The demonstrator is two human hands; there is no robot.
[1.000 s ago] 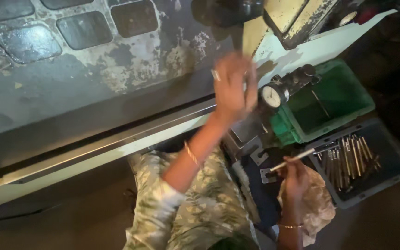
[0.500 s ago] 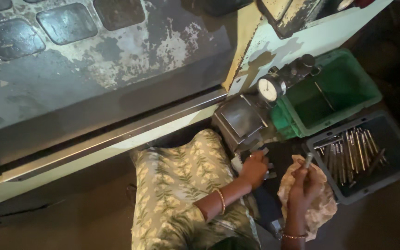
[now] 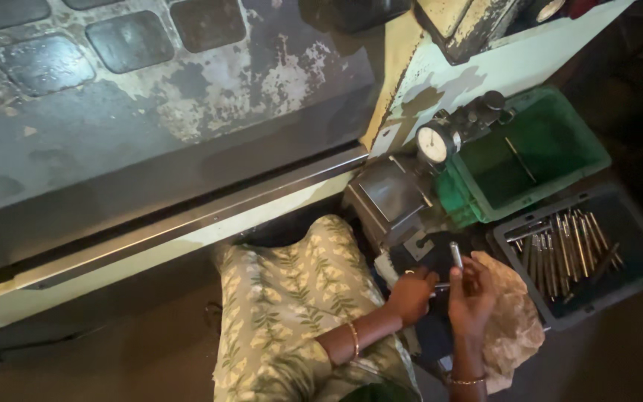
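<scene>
Rod (image 3: 456, 254) raised upright since earlier | right hand (image 3: 472, 298) grip | left hand (image 3: 411, 295) closer

Single head cam, looks steeply down from above the person's lap. Machine panel (image 3: 150, 126) fills far left, trays (image 3: 582, 246) at right, both hands (image 3: 440, 294) near bottom centre, fairly close. No 2nd view, so nothing shared.

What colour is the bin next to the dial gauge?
Green bin, beside the dial gauge; head view.
</scene>
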